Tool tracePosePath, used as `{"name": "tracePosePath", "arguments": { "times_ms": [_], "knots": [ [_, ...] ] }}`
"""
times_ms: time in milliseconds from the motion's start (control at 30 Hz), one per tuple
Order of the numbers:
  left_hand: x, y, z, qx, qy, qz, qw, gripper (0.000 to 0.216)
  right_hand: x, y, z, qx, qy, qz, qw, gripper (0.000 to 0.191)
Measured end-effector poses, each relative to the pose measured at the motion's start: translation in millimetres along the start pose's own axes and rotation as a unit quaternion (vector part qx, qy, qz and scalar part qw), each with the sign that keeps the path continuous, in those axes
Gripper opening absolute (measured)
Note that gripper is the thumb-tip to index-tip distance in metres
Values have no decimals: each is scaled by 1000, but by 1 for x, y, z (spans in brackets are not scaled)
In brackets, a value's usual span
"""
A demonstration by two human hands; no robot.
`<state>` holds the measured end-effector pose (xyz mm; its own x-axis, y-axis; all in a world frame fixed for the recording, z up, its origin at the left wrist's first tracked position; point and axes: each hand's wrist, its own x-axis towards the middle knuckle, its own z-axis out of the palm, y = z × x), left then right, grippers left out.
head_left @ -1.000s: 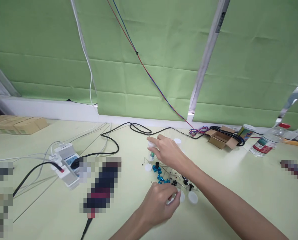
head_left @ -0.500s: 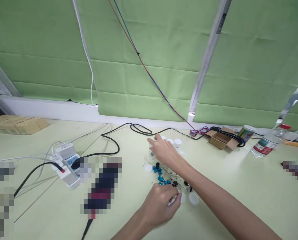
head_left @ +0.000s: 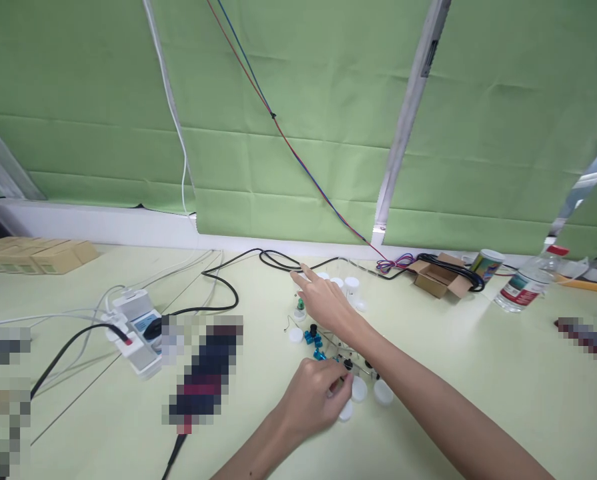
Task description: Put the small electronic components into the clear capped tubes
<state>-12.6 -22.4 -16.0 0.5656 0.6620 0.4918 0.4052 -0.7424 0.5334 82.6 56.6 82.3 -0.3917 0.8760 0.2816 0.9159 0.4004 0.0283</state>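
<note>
My right hand (head_left: 325,299) reaches over a group of small white-capped containers (head_left: 351,285), fingers stretched out and partly spread, with nothing visible in them. Just below its fingertips stands a small clear container with a green part (head_left: 301,305). Nearer to me, my left hand (head_left: 314,395) is closed in a pinch at the edge of the loose parts; what it pinches is hidden. Around it lie blue metal parts (head_left: 313,337), a black knob-like piece (head_left: 348,364), thin metal rods and round white lids (head_left: 383,392). Another white lid (head_left: 295,335) lies left of the blue parts.
On the left are a white power strip (head_left: 138,343) with plugged-in cables and a blurred-out dark object (head_left: 208,370). A black cable (head_left: 238,293) runs along the back. At right stand an open cardboard box (head_left: 438,277), a printed can (head_left: 487,265) and a plastic bottle (head_left: 523,283).
The fingers of my right hand have spread more, and the green part below them shows better. My left hand has moved slightly left, uncovering a white lid. The view has shifted a little.
</note>
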Motion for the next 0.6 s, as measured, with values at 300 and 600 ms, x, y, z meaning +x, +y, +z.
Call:
{"name": "tracePosePath", "arguments": {
  "times_ms": [300, 600],
  "knots": [
    [5, -4, -5, 33, 34, -4, 999, 36, -41, 14, -10, 155, 169, -72, 971, 35],
    [7, -10, -3, 46, 61, 20, 997, 37, -83, 89, 35, 199, 418, 53, 885, 20]
  ]
}}
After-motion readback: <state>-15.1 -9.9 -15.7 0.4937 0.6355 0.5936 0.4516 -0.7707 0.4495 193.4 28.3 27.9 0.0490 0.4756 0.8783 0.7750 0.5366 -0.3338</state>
